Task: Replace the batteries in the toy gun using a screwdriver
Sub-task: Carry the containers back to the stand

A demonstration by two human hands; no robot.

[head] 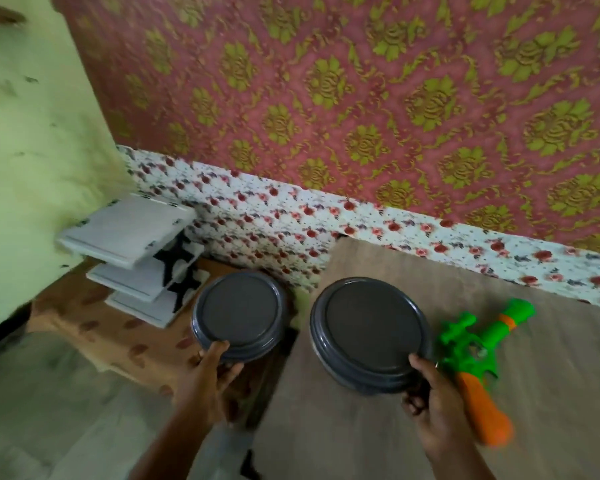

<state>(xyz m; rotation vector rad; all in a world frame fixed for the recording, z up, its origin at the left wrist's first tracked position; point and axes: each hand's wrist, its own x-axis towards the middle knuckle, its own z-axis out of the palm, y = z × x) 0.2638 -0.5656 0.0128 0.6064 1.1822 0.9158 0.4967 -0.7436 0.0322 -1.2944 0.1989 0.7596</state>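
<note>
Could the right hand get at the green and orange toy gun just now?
Probably not at once: the right hand grips a grey lidded container. The toy gun lies uncovered on the table just beside it, so setting the container down would free the way.

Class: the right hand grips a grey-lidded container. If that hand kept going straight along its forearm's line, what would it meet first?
The grey-lidded container that the right hand already grips; beyond it, probably the floral wall, though depth is unclear.
</note>
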